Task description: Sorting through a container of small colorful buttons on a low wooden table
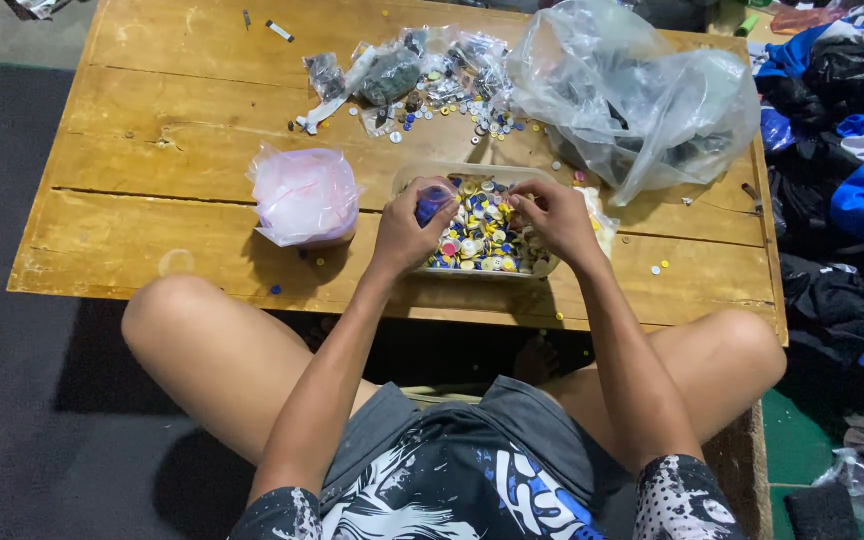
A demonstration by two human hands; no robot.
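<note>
A clear plastic container (404,178) full of mixed buttons in white, blue, yellow and red sits on a low wooden table (152,150) in front of me. My left hand (410,228) is over the container's left side, fingers curled around several blue buttons (432,203). Over the right half of the container, my right hand (553,219) has its fingertips pinched down among the buttons. Whether it holds one is hidden by the fingers.
A pink-tinted plastic bag (303,196) lies left of the container. A large crumpled clear bag (642,100) sits at the back right. Small packets and loose buttons (422,85) are scattered behind. A pile of dark and blue clothes (842,150) lies right of the table.
</note>
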